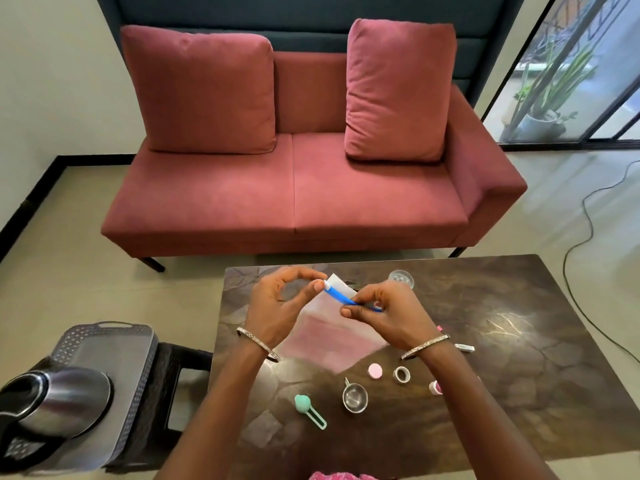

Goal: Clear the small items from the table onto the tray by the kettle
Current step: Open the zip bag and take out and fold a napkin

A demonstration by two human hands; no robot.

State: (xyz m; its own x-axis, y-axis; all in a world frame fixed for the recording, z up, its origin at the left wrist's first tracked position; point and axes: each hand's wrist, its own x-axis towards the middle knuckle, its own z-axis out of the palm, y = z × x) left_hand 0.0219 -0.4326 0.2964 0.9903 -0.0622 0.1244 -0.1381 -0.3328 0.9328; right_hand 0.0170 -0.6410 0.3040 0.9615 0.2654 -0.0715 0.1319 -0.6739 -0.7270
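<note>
Head view. Judged best: secure the blue pen [341,296] in one hand alone, then carry it to the tray [104,344], which lies left of and nearer than the left hand [277,306], beside the kettle [52,400]. Left thumb and curled forefinger pinch the white cap. The right hand [391,313] pinches the barrel. Both wrists are raised above the table [519,341].

Dark table [519,341], small steel cup [355,398], pink cap [375,371], green scoop [308,408], metal ring [401,374]
</note>
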